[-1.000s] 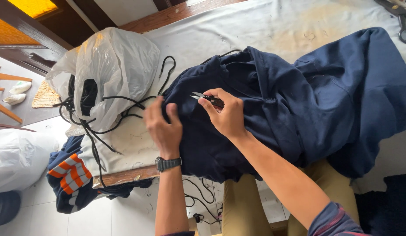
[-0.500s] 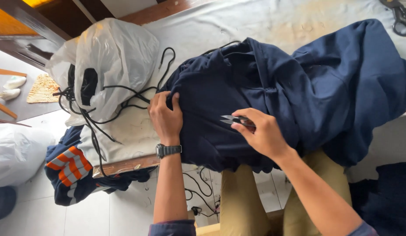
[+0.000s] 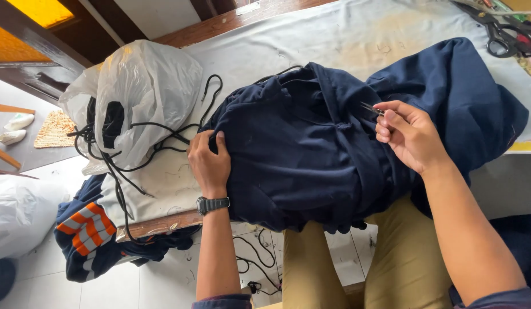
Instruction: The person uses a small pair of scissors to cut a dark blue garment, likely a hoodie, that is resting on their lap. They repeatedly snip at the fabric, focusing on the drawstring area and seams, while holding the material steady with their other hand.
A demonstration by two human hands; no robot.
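Now dark navy garment [image 3: 300,154], soft, bunched; left hand [image 3: 208,163] fingers curled gripping its edge, right hand [image 3: 411,137] fingertips pinched on small metal snips [image 3: 371,107].

A crumpled white plastic bag [image 3: 145,91] lies on the table's left end

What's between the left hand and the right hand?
In the head view, only bunched navy garment spans from the left hand to the right hand.

One navy garment [image 3: 300,154], one plastic bag [image 3: 145,91], one scissors [image 3: 497,31], two hands.
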